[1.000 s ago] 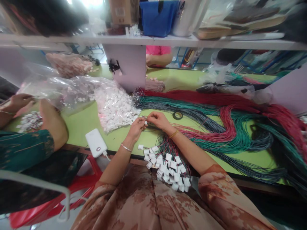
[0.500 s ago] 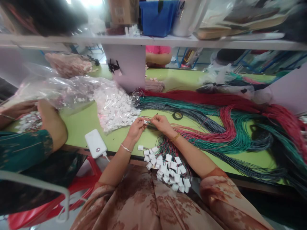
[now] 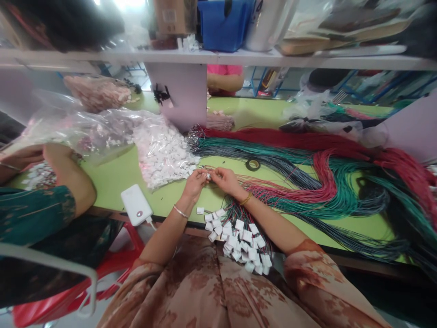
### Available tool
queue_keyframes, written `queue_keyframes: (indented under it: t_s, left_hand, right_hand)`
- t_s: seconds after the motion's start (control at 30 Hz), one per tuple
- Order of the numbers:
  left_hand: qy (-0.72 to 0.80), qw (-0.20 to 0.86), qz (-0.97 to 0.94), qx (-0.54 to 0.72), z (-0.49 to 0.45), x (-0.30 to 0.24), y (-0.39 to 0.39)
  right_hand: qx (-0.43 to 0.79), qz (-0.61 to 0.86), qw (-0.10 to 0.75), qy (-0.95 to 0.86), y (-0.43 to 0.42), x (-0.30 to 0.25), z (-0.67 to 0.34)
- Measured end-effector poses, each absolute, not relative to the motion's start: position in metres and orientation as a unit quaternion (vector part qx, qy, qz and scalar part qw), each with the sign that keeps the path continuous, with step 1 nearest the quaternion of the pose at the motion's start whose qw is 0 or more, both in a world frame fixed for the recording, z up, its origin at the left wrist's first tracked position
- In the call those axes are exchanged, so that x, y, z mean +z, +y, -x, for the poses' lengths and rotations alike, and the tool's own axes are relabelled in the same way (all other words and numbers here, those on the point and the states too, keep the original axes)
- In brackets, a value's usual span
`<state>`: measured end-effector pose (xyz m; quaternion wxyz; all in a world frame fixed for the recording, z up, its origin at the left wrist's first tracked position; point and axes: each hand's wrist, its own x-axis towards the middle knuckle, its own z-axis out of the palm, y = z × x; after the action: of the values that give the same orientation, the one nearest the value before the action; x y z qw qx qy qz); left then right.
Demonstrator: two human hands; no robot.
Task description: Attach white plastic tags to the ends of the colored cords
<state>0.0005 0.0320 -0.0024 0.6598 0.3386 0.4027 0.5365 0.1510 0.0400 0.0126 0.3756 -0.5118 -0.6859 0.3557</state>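
My left hand (image 3: 195, 186) pinches a small white connector housing (image 3: 207, 176) over the green table. Against it, my right hand (image 3: 225, 180) has its thumb and fingers closed on a thin wire, mostly hidden by the fingers. The two hands meet at the fingertips. Below my right wrist, a bunch of white plug connectors (image 3: 246, 235) on red, green and black wires hangs over the table edge. A clear bag of white connector housings (image 3: 164, 152) lies beyond my left hand. Long bundles of red wires (image 3: 290, 139) and green wires (image 3: 303, 207) stretch to the right.
A roll of black tape (image 3: 252, 165) lies beyond my right hand. A white power bank (image 3: 136, 205) with a cable sits left of my forearm. At far left, a co-worker's arm (image 3: 70, 173) rests by a connector pile. A shelf (image 3: 136, 57) holding a blue bin (image 3: 223, 25) spans the back.
My right hand has shifted slightly left and its fingers have drawn closer to the connector housing. The co-worker's forearm at the left has moved a little.
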Motion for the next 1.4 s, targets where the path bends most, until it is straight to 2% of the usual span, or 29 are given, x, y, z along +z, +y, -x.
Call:
queue_keyframes:
  t_s: [0.23, 0.37, 0.43, 0.63, 0.7, 0.77, 0.87, 1.03, 1.17, 1.4]
  left_hand:
    - [0.417, 0.649, -0.355, 0.529, -0.001, -0.001, 0.028]
    - [0.452, 0.631, -0.352, 0.523, 0.001, -0.002, 0.031]
    - [0.474, 0.617, -0.347, 0.525, 0.004, -0.003, 0.034]
    - [0.495, 0.607, -0.344, 0.519, 0.008, -0.005, 0.039]
    - [0.490, 0.611, -0.344, 0.518, 0.008, -0.005, 0.039]
    - [0.480, 0.618, -0.347, 0.517, 0.007, -0.004, 0.038]
    - [0.458, 0.631, -0.344, 0.523, 0.007, -0.003, 0.037]
    - [0.416, 0.654, -0.333, 0.536, 0.007, 0.000, 0.035]
    - [0.388, 0.672, -0.335, 0.534, 0.006, 0.001, 0.033]
    - [0.350, 0.697, -0.312, 0.543, 0.005, -0.001, 0.035]
  right_hand:
    - [0.313, 0.524, 0.335, -0.718, 0.038, 0.008, -0.153]
    - [0.337, 0.498, 0.311, -0.736, 0.061, 0.010, -0.155]
    - [0.305, 0.521, 0.307, -0.736, 0.081, 0.012, -0.157]
    - [0.186, 0.621, 0.138, -0.749, 0.118, 0.009, -0.149]
    - [0.179, 0.623, 0.124, -0.751, 0.118, 0.008, -0.148]
    - [0.171, 0.613, 0.145, -0.758, 0.116, 0.010, -0.151]
    - [0.169, 0.593, 0.223, -0.755, 0.113, 0.016, -0.159]
    - [0.298, 0.506, 0.345, -0.732, 0.098, 0.030, -0.163]
    - [0.374, 0.485, 0.347, -0.710, 0.076, 0.036, -0.161]
    - [0.374, 0.511, 0.348, -0.692, 0.059, 0.025, -0.160]
